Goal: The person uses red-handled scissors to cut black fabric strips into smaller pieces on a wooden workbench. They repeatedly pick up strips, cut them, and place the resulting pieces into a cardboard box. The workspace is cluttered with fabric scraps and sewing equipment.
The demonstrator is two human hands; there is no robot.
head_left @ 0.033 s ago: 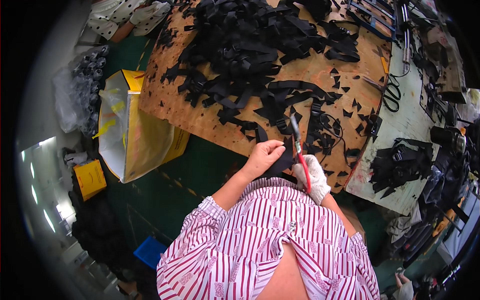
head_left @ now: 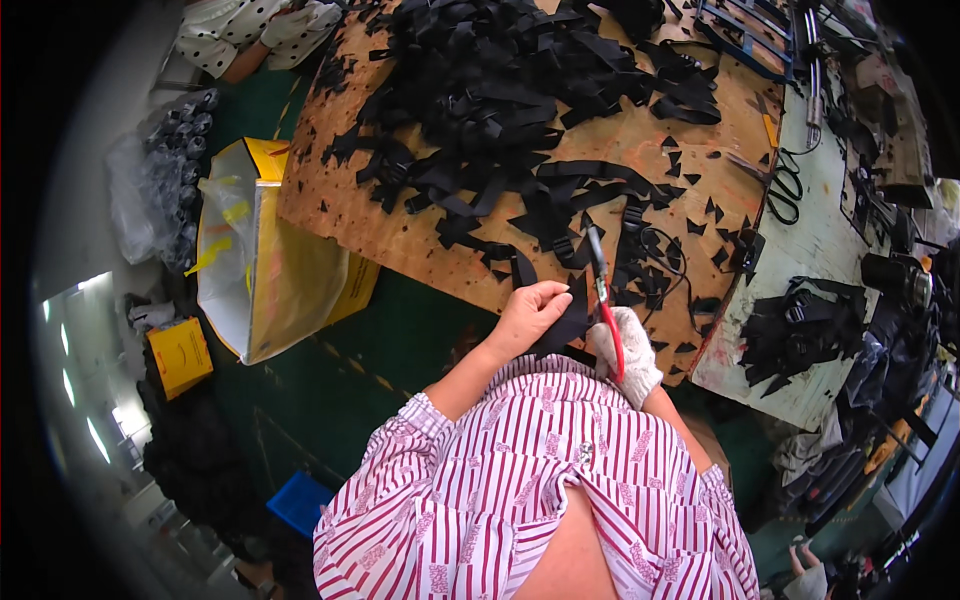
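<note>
My left hand (head_left: 531,318), bare, is pinched on a black webbing strap (head_left: 572,322) just in front of my shirt, at the table's near edge. On my right hand (head_left: 624,348) is a white knitted glove, its fingers wrapped round red-handled scissors (head_left: 604,290). Their narrow metal blades point away from me over the table, just right of the strap; whether the blades are parted I cannot tell. Beyond both hands, a large heap of black straps (head_left: 480,90) covers much of the wooden table (head_left: 400,240). Some carry plastic buckles (head_left: 563,247).
Small black triangular scraps (head_left: 695,227) lie scattered on the right. A pale side table (head_left: 745,335) holds a bundle of black straps (head_left: 800,330). To the left stands a yellow-edged open bag (head_left: 265,250). Another person's gloved hand (head_left: 300,28) shows at the far left.
The scissors have shifted slightly right and tilted, with my right hand moving a little. My left hand and the strap have hardly moved.
</note>
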